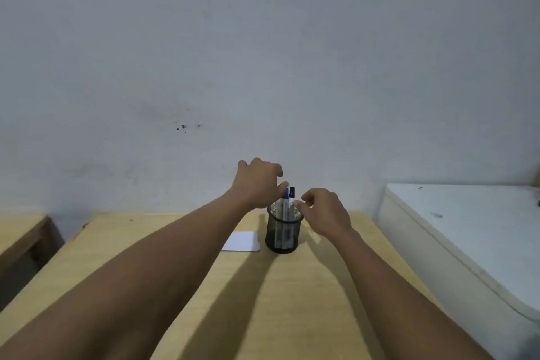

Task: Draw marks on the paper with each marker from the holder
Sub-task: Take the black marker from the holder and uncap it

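Both bare forearms stretch across the pale wooden surface (306, 301) toward a black mesh holder (283, 235) standing near its far edge by the wall. Two markers stand upright in it, a blue-capped one (285, 199) and a black-capped one (292, 197). The left hand (257, 184) hovers with its thumb touching the blue cap; the right hand (325, 212) has fingertips at the holder's rim. A white paper (242, 241) lies just left of the holder.
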Demonstrator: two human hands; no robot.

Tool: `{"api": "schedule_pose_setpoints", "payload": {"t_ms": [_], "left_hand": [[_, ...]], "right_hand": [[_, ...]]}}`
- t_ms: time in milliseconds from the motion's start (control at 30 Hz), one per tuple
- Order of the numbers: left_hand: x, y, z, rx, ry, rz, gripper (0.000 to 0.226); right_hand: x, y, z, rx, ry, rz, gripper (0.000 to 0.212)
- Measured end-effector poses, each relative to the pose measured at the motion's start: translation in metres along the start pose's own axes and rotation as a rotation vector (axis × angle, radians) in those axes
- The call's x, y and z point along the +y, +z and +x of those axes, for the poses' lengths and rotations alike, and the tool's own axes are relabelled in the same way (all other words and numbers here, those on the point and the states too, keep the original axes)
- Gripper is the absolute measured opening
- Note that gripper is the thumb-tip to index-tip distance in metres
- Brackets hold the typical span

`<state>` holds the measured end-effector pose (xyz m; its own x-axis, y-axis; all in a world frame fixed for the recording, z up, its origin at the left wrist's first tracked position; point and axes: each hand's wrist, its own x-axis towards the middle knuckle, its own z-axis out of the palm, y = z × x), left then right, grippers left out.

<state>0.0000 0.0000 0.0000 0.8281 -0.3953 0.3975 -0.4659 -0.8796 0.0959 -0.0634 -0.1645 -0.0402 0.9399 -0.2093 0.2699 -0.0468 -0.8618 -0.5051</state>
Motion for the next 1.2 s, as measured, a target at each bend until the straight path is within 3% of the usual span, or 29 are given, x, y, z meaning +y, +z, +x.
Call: {"api": "schedule_pose_setpoints", "payload": {"t_ms": [133,300,533,667,767,933,1200], "left_hand": [[0.004,0.026,0.025,-0.101,-0.008,0.026,0.044],[0.008,0.045,0.036,-0.174,-0.032,-0.080,0.028],[0.018,0.027,0.028,-0.027,-0.140,-0.408,0.022],[0.019,-0.015,0.020,0.031,-0.264,-0.797,0.024],[0.007,-0.044,0.010,0.089,-0.248,-0.989,0.009],[-0.008,-0.094,-0.023,0.179,-0.232,-1.010,0.002],[-0.020,-0.129,-0.066,0.305,-0.354,-0.994,0.025]], "right_hand": [[0.005,0.015,0.025,-0.041,0.055,0.077,0.048],[0.011,0.034,0.042,-0.043,0.043,0.060,0.038],[0.003,0.017,0.037,0.033,0.038,0.249,0.022],[-0.020,-0.010,0.025,-0.001,-0.003,0.367,0.009],[-0.046,-0.030,0.010,-0.023,-0.083,0.413,0.017],[-0.093,-0.052,-0.019,0.015,-0.173,0.383,0.017],[-0.142,-0.052,-0.059,0.128,-0.209,0.300,0.021]]}}
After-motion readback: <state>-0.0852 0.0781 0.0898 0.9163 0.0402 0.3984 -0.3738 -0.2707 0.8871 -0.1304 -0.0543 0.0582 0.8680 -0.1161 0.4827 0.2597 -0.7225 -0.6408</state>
